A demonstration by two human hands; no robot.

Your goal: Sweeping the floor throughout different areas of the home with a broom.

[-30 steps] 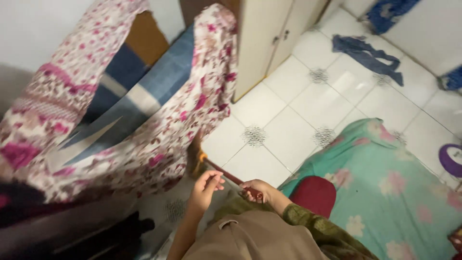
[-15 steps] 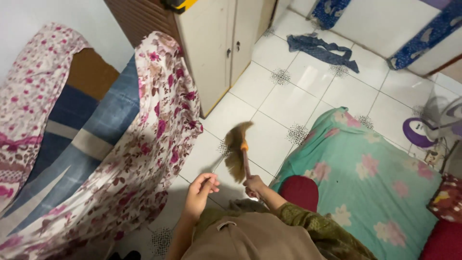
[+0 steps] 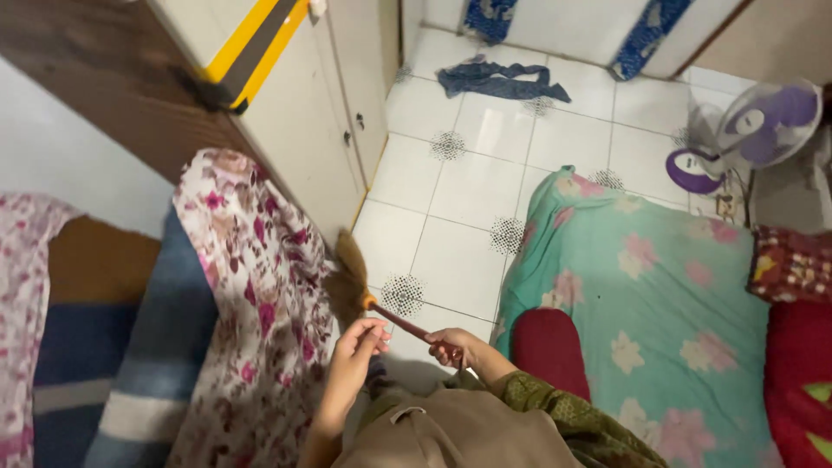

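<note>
White-tiled floor (image 3: 468,260) between floral cloth (image 3: 251,303) and green bedding (image 3: 659,286). Broom (image 3: 360,290) angled toward cupboard (image 3: 303,130) base; handle gripped by right hand (image 3: 449,345), steadied by left hand (image 3: 357,340) fingertips.

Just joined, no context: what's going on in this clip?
A person is sweeping a white tiled floor with a short broom. The right hand has its grip closed on the broom's reddish handle; the left hand sits by the handle near the orange collar, contact unclear. The bristles rest against the edge of a floral cloth draped beside a cream cabinet. A green flowered mattress lies on the right, with a purple fan and a blue rag farther off.
</note>
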